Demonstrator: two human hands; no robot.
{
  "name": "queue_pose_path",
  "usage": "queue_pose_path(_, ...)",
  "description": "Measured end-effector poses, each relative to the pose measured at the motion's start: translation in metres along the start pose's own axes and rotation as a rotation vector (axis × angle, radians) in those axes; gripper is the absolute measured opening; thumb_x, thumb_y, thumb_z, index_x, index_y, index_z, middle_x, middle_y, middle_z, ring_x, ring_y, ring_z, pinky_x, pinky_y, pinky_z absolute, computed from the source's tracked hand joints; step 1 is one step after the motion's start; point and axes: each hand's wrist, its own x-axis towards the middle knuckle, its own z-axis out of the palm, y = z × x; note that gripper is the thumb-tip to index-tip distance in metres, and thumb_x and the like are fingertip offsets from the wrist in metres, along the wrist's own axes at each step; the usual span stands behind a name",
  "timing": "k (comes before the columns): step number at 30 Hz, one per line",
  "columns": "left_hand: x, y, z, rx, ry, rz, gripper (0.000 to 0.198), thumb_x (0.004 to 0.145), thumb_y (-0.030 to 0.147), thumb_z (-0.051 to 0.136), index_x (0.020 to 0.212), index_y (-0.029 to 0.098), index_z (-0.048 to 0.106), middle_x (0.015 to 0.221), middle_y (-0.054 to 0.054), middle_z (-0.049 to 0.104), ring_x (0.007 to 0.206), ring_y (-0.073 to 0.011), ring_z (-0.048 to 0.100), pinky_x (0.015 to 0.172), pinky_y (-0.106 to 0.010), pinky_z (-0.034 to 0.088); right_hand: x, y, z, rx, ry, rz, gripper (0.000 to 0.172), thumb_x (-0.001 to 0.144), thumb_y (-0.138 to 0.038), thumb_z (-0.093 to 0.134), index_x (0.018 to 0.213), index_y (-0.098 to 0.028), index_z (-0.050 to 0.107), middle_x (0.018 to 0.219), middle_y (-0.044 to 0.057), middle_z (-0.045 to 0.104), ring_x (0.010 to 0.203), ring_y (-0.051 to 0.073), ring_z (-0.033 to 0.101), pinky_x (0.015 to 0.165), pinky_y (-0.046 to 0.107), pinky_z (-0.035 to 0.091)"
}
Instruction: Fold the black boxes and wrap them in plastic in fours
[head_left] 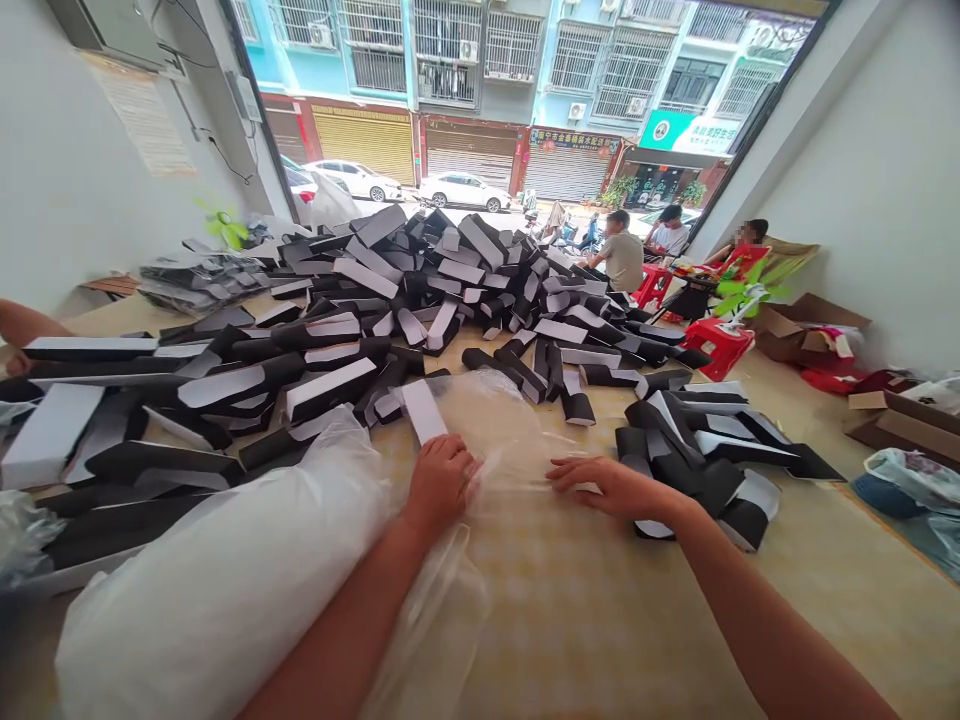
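Note:
A clear plastic bag (502,420) lies flat on the table in front of me. My left hand (442,482) is closed on its near left edge. Just beyond those fingers, a folded cardboard piece (424,412) shows its white face, partly against the bag. My right hand (611,487) rests at the bag's right side, fingers stretched out and a little apart, touching the plastic. Beneath my left forearm and to its left stretches a large bundle of whitish plastic film (225,580), with a loose clear sheet (435,620) beside it.
A big heap of black-and-white folded cardboard pieces (450,270) covers the table's far side and left. A smaller pile (697,460) lies right. Another person's arm (30,322) reaches in at left. People sit beyond, near red stools (716,345). Open cartons (806,335) stand right.

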Motion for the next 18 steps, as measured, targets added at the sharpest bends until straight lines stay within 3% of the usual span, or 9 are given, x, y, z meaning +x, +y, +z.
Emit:
queue_pose_path(2, -0.001, 0.001, -0.003, 0.004, -0.001, 0.006, 0.015, 0.08, 0.022, 0.062, 0.089, 0.022, 0.073, 0.096, -0.011, 0.071, 0.106, -0.0321, 0.063, 0.097, -0.05, 0.048, -0.005, 0.006, -0.008, 0.105, 0.073, 0.058, 0.028, 0.085, -0.045, 0.067, 0.099, -0.024, 0.078, 0.116, 0.009, 0.075, 0.122, 0.029, 0.064, 0.107, 0.046, 0.048)
queue_pose_path(4, -0.001, 0.003, -0.006, 0.021, -0.001, 0.017, 0.035, 0.073, 0.014, 0.063, 0.105, 0.023, 0.073, 0.108, -0.012, 0.072, 0.112, -0.0332, 0.063, 0.101, -0.052, 0.046, -0.001, 0.012, -0.017, 0.219, 0.259, 0.129, 0.041, 0.08, -0.057, 0.068, 0.098, -0.021, 0.077, 0.091, 0.009, 0.078, 0.092, 0.026, 0.074, 0.085, 0.04, 0.059)
queue_pose_path(6, 0.0, 0.004, -0.009, 0.027, -0.022, 0.09, 0.057, 0.071, 0.007, 0.059, 0.125, 0.025, 0.066, 0.126, -0.011, 0.069, 0.126, -0.0334, 0.058, 0.109, -0.055, 0.041, 0.012, 0.016, -0.025, 0.282, 0.558, 0.176, 0.051, 0.079, -0.063, 0.066, 0.101, -0.018, 0.075, 0.069, 0.005, 0.073, 0.067, 0.021, 0.071, 0.063, 0.032, 0.06)
queue_pose_path(8, 0.0, 0.005, -0.011, -0.007, -0.097, 0.248, 0.062, 0.075, 0.003, 0.055, 0.132, 0.027, 0.061, 0.136, -0.008, 0.065, 0.137, -0.0301, 0.051, 0.115, -0.053, 0.036, 0.033, 0.016, -0.033, 0.271, 0.817, 0.196, 0.051, 0.081, -0.061, 0.062, 0.103, -0.016, 0.072, 0.062, 0.003, 0.069, 0.061, 0.019, 0.068, 0.055, 0.029, 0.056)
queue_pose_path(9, 0.0, 0.005, -0.012, -0.042, -0.148, 0.333, 0.059, 0.078, 0.002, 0.053, 0.131, 0.028, 0.061, 0.136, -0.007, 0.065, 0.139, -0.0276, 0.05, 0.115, -0.051, 0.037, 0.046, 0.015, -0.036, 0.235, 0.88, 0.212, 0.047, 0.084, -0.057, 0.059, 0.104, -0.015, 0.072, 0.062, 0.003, 0.069, 0.061, 0.019, 0.068, 0.055, 0.028, 0.056)
queue_pose_path(11, -0.001, 0.004, -0.011, -0.128, -0.24, 0.446, 0.05, 0.084, 0.001, 0.049, 0.124, 0.027, 0.065, 0.131, -0.006, 0.069, 0.135, -0.0234, 0.055, 0.111, -0.045, 0.045, 0.073, 0.011, -0.042, 0.068, 0.857, 0.273, 0.037, 0.09, -0.043, 0.053, 0.104, -0.015, 0.072, 0.07, 0.005, 0.072, 0.067, 0.02, 0.07, 0.062, 0.029, 0.056)
queue_pose_path(13, -0.003, 0.003, -0.01, -0.215, -0.292, 0.456, 0.043, 0.085, 0.002, 0.05, 0.115, 0.025, 0.069, 0.124, -0.007, 0.072, 0.128, -0.0226, 0.061, 0.104, -0.041, 0.051, 0.101, 0.005, -0.046, -0.203, 0.76, 0.335, 0.03, 0.093, -0.031, 0.049, 0.1, -0.017, 0.074, 0.081, 0.006, 0.076, 0.077, 0.019, 0.071, 0.073, 0.029, 0.055)
queue_pose_path(18, -0.009, 0.003, -0.013, -0.335, -0.311, 0.246, 0.04, 0.089, 0.006, 0.042, 0.113, 0.023, 0.069, 0.101, -0.007, 0.076, 0.092, -0.019, 0.074, 0.08, -0.031, 0.059, 0.159, 0.001, -0.048, -0.381, 0.682, 0.388, 0.024, 0.091, -0.02, 0.053, 0.097, -0.018, 0.076, 0.105, 0.009, 0.074, 0.103, 0.022, 0.067, 0.088, 0.029, 0.048)
